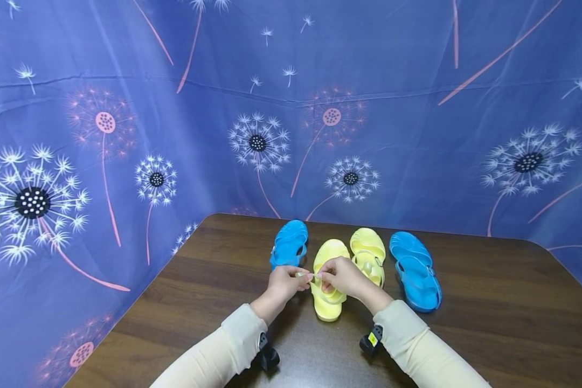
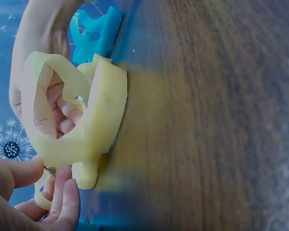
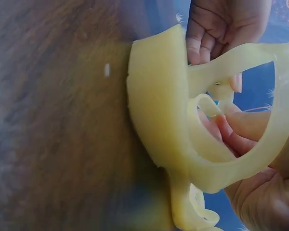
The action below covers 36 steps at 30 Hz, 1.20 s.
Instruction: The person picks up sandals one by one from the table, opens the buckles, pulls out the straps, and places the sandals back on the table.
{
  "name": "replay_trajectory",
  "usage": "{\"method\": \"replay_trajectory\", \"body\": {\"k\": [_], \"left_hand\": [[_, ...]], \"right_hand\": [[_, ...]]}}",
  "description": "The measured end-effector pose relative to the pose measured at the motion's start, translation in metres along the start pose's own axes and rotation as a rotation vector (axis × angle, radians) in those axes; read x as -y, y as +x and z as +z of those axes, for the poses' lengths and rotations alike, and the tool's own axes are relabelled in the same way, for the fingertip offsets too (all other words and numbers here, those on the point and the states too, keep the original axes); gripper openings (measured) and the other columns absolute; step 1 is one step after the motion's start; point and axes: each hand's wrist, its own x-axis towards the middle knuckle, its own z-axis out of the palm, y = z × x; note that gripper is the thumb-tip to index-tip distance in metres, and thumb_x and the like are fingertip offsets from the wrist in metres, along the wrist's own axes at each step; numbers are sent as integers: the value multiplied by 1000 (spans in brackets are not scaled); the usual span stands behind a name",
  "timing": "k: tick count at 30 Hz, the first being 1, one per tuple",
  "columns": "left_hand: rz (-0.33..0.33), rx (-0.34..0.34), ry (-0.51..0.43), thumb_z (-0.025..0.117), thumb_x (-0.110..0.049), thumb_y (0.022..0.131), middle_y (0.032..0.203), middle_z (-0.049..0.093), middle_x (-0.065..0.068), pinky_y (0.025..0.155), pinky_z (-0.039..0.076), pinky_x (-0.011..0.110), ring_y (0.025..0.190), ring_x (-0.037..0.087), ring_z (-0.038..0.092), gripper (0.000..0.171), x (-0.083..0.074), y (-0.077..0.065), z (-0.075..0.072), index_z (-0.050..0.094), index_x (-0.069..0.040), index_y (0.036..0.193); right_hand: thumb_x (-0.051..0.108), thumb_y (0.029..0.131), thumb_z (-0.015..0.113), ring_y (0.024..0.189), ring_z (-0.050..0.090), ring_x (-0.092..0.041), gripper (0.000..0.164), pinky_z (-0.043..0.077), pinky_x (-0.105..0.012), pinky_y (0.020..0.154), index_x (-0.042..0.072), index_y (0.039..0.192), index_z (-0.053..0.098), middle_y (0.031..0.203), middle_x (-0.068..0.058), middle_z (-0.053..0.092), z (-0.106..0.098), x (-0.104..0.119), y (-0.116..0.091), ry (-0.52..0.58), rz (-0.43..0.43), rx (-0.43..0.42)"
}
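A yellow sandal (image 1: 327,311) stands on the table with its heel end towards me. My left hand (image 1: 286,284) is at its left side, thumb and fingers pinching the strap by a small metal buckle (image 2: 50,170). From the right, my right hand (image 1: 345,277) reaches across the sandal and pinches the thin strap (image 3: 209,105), which bends in a loop inside the heel opening. Both sets of fingertips nearly meet at the sandal's left edge. In the left wrist view, the sandal's heel band (image 2: 58,149) hides part of the right hand's fingers.
A second yellow sandal (image 1: 368,242) stands close on the right. Blue sandals flank the pair, one blue sandal (image 1: 291,237) at left, another blue sandal (image 1: 419,277) at right. Behind the brown wooden table (image 1: 494,312) hangs a blue dandelion-print cloth (image 1: 407,161).
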Motion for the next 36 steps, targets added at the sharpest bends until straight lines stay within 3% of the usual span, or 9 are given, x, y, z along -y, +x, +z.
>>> {"method": "replay_trajectory", "body": {"k": [6, 11, 18, 25, 30, 36], "left_hand": [[58, -6, 62, 75, -9, 84, 72, 71, 13, 63, 58, 32, 61, 15, 65, 16, -3, 2, 2, 73, 5, 92], [127, -4, 152, 75, -9, 83, 68, 70, 10, 54, 51, 22, 58, 11, 60, 12, -6, 3, 2, 74, 2, 89], [127, -9, 169, 75, -10, 83, 68, 70, 9, 55, 50, 22, 58, 10, 60, 12, -5, 1, 2, 74, 0, 89], [106, -23, 109, 73, -8, 85, 72, 71, 13, 62, 58, 31, 65, 21, 69, 13, -2, 0, 3, 74, 4, 90], [92, -31, 102, 73, -7, 85, 72, 71, 15, 64, 59, 33, 66, 25, 70, 13, -2, 1, 3, 74, 5, 91], [87, -23, 111, 74, -9, 84, 72, 71, 13, 61, 57, 29, 64, 20, 68, 13, -2, 2, 3, 74, 2, 91]], "right_hand": [[7, 94, 61, 63, 68, -19, 13, 54, -27, 57, -1, 97, 71, 81, -11, 70, -5, 6, 0, -60, -103, 6], [7, 94, 61, 64, 69, -20, 14, 55, -27, 58, -1, 91, 73, 80, -11, 72, -8, 10, 2, -80, -137, 21], [6, 94, 61, 62, 70, -20, 15, 58, -30, 60, -2, 90, 73, 71, -11, 71, -6, 8, 3, -21, -75, 36], [9, 93, 64, 55, 66, -15, 19, 55, -27, 54, -1, 81, 73, 62, -8, 67, 2, 2, 1, -10, -57, -28], [11, 92, 65, 55, 65, -12, 19, 54, -25, 54, -1, 79, 72, 62, -4, 67, 4, 0, -1, 8, -19, -52], [10, 92, 65, 62, 69, -16, 16, 57, -28, 59, -2, 85, 73, 68, -7, 70, 0, 2, -1, 15, 2, -57]]}}
